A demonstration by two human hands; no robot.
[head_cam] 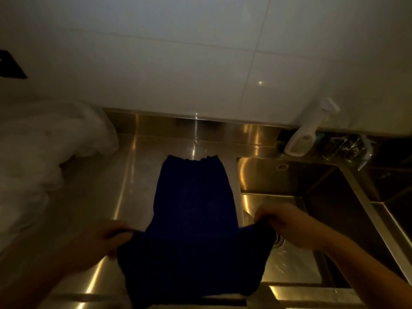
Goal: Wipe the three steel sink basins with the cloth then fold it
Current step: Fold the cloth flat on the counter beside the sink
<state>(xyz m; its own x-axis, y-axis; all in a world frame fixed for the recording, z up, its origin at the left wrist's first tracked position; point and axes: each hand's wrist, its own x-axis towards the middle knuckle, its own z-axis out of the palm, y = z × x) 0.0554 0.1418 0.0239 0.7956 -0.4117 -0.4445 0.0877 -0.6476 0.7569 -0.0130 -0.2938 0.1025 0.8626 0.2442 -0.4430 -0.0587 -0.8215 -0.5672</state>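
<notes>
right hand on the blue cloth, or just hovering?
Touching. The head view shows the right hand pinching the blue cloth's near right corner, fabric bunched under the fingers; the left hand grips the opposite corner.

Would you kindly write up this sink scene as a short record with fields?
cloth: dark blue cloth, far end lying on the steel counter, near end lifted
left hand: left hand gripping the near left corner
right hand: right hand gripping the near right corner
basin: steel basin at right, drain partly hidden
other items: white spray bottle by the tiled wall; white plastic bag at left
</notes>
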